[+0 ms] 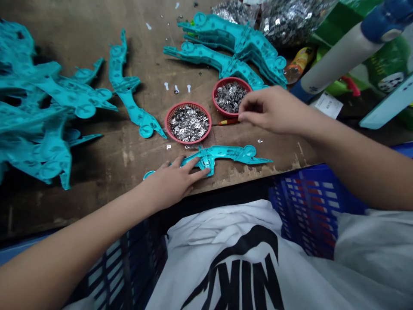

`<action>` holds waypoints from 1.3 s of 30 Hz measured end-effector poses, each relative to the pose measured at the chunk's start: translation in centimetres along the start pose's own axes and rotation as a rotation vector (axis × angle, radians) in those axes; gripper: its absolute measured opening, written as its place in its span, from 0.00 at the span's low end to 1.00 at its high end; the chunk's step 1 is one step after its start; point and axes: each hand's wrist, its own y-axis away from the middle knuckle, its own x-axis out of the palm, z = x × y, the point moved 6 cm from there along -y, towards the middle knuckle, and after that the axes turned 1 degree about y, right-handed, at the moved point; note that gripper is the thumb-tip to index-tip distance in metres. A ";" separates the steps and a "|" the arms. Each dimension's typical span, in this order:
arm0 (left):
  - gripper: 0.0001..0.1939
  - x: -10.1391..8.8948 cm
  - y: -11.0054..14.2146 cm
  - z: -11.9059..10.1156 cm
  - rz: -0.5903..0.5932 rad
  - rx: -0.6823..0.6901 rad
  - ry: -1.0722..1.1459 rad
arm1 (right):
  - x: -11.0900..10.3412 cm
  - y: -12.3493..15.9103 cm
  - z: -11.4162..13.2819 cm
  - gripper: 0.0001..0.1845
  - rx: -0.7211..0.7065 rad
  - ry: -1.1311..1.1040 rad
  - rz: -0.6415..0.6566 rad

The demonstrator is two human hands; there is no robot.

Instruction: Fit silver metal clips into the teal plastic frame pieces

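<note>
My left hand [169,183] lies with fingers spread on a long turquoise plastic part [226,151] near the table's front edge, pressing its middle and covering its left half. Closed in a pinch, my right hand [266,110] is beside a red basket [230,115] of small dark metal pieces; what its fingertips hold, if anything, is hidden. Right by those fingertips is a red and yellow screwdriver handle [228,122], its shaft pointing left. Another red basket [188,140], filled with shiny flat metal clips, stands behind the turquoise part.
Turquoise parts are piled at left [41,116], with a single one [124,86] beside them and more stacked [222,43] at the back. White pieces [189,88] lie behind the baskets. Bags of metal pieces [290,21] and a grey-white post [335,56] stand right. Blue crates [303,206] sit below.
</note>
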 end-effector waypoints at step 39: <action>0.31 -3.3 -1.2 8.4 -0.494 -0.144 0.269 | 9.8 3.3 -0.3 0.14 -0.002 0.158 0.249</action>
